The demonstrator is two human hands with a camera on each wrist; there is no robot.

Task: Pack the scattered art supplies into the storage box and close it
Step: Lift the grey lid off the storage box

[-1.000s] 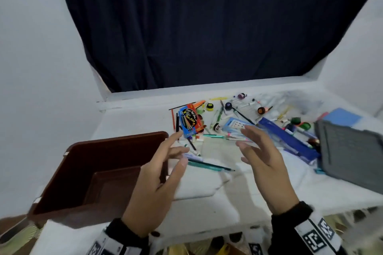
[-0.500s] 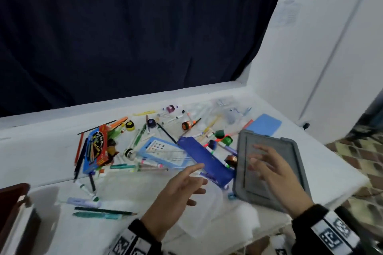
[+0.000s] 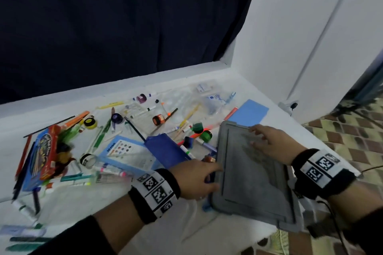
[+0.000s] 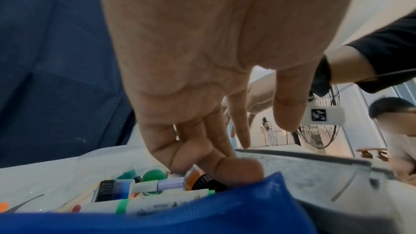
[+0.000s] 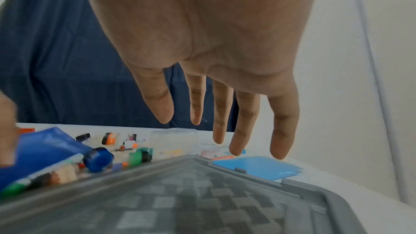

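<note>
A grey storage-box lid (image 3: 255, 182) lies flat at the table's right end, also seen in the wrist views (image 4: 315, 172) (image 5: 202, 202). My left hand (image 3: 209, 173) reaches its left edge, fingertips down at the rim (image 4: 258, 140) and thumb above it. My right hand (image 3: 259, 136) is spread over the lid's far part, fingers straight and holding nothing (image 5: 225, 131). Scattered supplies lie left of the lid: a blue pouch (image 3: 165, 149), markers, small paint pots (image 3: 205, 135) and a crayon box (image 3: 43, 151). The storage box itself is out of view.
A light-blue flat pad (image 3: 247, 113) lies just beyond the lid. A paint-set card (image 3: 126, 151) sits mid-table, pens (image 3: 24, 240) near the front left. The table's right edge drops to a tiled floor (image 3: 342, 140). Another person (image 4: 394, 122) and a fan (image 4: 319, 131) stand behind.
The view swung right, so the brown box left the frame. Both hands moved right from mid-table to the grey lid; the left hand now meets its left edge.
</note>
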